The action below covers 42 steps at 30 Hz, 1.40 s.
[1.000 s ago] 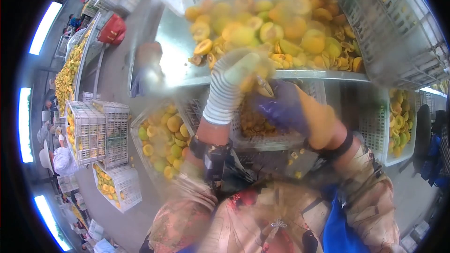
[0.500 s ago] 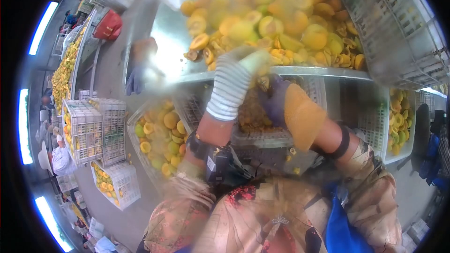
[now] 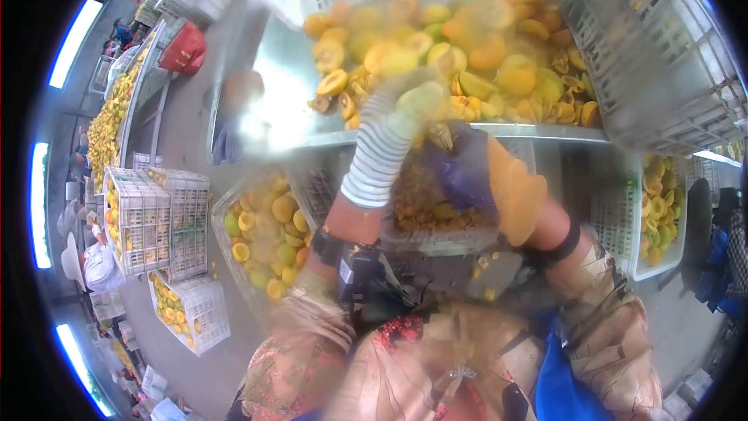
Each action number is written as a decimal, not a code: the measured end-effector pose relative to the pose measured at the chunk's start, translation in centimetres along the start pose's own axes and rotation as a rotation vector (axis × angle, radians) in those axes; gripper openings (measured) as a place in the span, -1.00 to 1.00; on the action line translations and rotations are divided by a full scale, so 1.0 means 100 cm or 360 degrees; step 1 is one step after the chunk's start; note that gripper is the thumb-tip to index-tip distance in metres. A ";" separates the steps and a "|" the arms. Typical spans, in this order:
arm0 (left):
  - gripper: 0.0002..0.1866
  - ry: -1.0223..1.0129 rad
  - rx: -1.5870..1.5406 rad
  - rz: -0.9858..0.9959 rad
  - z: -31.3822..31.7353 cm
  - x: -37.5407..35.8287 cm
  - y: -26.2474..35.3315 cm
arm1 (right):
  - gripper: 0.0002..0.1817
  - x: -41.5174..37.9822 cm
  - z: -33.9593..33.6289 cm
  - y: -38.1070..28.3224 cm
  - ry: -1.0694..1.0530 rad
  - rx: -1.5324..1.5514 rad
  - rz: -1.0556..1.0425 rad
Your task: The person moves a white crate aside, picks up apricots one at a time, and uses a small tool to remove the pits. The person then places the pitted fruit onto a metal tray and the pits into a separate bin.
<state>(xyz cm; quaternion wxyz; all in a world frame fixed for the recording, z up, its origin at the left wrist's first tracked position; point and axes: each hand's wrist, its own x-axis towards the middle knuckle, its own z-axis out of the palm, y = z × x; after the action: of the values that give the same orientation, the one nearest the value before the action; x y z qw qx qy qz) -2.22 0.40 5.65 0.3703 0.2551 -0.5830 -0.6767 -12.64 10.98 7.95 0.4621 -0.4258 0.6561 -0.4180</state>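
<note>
My left hand (image 3: 393,121), in a striped glove with a pale yellowish finger cover, is curled at the near edge of a metal-rimmed table (image 3: 312,139). What its fingers close on is blurred, and I cannot make it out. Just below and to the right, my right hand (image 3: 471,171) wears a purple glove with an orange cuff. Its fingers are closed around a small yellow-brown peach piece (image 3: 441,137), close to the left fingertips. Behind both hands lies a heap of cut yellow peaches (image 3: 487,54), some halves showing brown hollows.
Beneath the table edge, a crate (image 3: 421,240) holds small peach scraps. Crates of peaches stand at left (image 3: 265,242) and right (image 3: 661,210). White crates (image 3: 647,54) flank the heap. Farther left are stacked crates (image 3: 160,218), a red container (image 3: 184,48) and a person in a white hat (image 3: 97,265).
The view has shifted slightly. My right hand has turned and dropped a little from the table edge, while my left hand stays beside it near the heap.
</note>
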 end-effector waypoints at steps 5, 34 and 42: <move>-0.61 -0.0043 0.0525 0.0082 -0.003 -0.007 -0.008 | -0.62 0.002 -0.002 0.022 0.0191 -0.0802 -0.0173; -0.39 0.0426 -0.0325 -0.0088 -0.024 0.004 0.000 | -0.69 0.011 0.016 0.032 0.0192 -0.0953 -0.0929; -0.48 0.0162 -0.0846 -0.0287 -0.017 -0.005 0.021 | -0.67 -0.012 0.003 -0.004 0.0087 -0.0187 -0.0159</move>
<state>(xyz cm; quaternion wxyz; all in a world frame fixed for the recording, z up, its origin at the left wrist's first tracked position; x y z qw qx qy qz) -0.16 -0.36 7.34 0.3913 0.2335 -0.3408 -0.8224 -12.04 11.97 8.52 0.3969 -0.4728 0.6697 -0.4127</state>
